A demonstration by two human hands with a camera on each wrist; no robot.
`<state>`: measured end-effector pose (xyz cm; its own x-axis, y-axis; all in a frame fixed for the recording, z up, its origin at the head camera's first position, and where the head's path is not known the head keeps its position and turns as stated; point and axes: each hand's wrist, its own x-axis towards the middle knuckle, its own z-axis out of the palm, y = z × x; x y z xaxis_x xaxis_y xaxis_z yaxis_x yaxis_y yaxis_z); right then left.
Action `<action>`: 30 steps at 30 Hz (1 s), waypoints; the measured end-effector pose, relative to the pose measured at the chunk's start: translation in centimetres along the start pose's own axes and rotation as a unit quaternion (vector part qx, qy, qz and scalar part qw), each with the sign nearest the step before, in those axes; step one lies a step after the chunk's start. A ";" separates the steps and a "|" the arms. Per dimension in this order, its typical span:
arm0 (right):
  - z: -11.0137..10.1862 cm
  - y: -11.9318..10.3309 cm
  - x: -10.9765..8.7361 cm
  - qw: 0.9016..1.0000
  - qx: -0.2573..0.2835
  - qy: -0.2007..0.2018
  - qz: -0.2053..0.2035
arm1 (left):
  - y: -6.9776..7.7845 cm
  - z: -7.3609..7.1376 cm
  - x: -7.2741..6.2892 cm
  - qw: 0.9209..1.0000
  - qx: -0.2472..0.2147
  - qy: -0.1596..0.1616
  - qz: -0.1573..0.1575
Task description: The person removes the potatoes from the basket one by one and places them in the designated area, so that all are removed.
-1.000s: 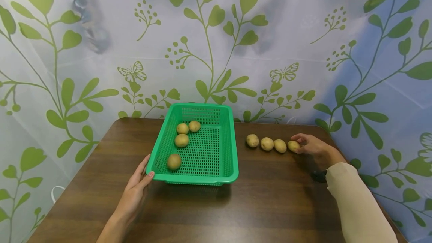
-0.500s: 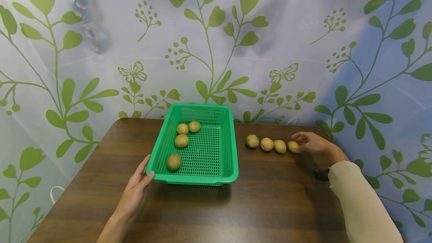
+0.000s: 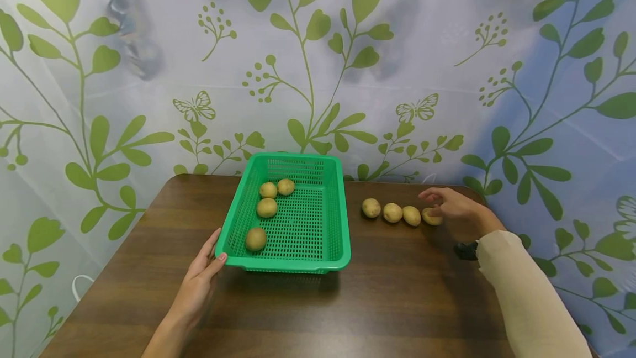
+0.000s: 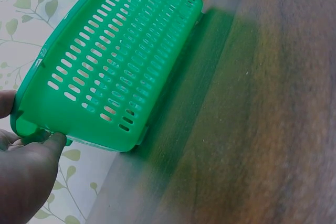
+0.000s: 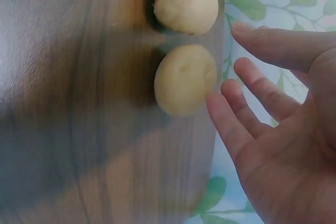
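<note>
My left hand (image 3: 199, 278) grips the near left corner of a green plastic basket (image 3: 293, 264), thumb on the rim in the head view. In the left wrist view its fingers (image 4: 55, 142) curl at the rim of the slotted basket wall. Several potatoes (image 3: 255, 239) lie along the basket's left side. To the right, a row of potatoes (image 3: 392, 212) sits on the table. My right hand (image 3: 454, 203) hovers over the row's rightmost potato (image 3: 431, 217), partly covering it. The right wrist view shows loose, spread fingers (image 5: 226, 119) beside that potato (image 5: 185, 80), holding nothing.
The brown wooden table (image 3: 387, 303) runs up to a leaf-patterned curtain (image 3: 318, 59) behind it. A dark band or device (image 3: 465, 251) shows at the right wrist, by the sleeve cuff. A white loop (image 3: 81, 286) hangs past the table's left edge.
My right hand has come off the rightmost potato and shifted slightly left, fingers loosening; the potato stays in the row. The left hand and basket have not moved.
</note>
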<state>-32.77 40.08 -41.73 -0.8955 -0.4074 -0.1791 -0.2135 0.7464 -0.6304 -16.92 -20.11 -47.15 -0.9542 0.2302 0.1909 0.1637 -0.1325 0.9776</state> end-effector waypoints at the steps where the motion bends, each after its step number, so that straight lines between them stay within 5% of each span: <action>1: 0.0 -0.1 0.1 1.000 0.004 -0.001 0.004 | 0.0 0.0 0.0 1.000 0.000 0.000 0.000; 5: 0.0 -0.7 0.5 1.000 0.008 -0.008 0.017 | 0.0 0.0 0.0 1.000 0.002 0.001 -0.002; 30: 0.9 -6.2 3.8 0.997 -0.012 -0.053 -0.054 | 0.0 0.0 0.0 1.000 0.001 0.002 -0.001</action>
<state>-34.45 33.44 -39.17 -0.8208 -0.5384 -0.1908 -0.3169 0.7070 -0.6322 -16.92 -20.12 -47.20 -0.9553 0.2275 0.1886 0.1622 -0.1301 0.9782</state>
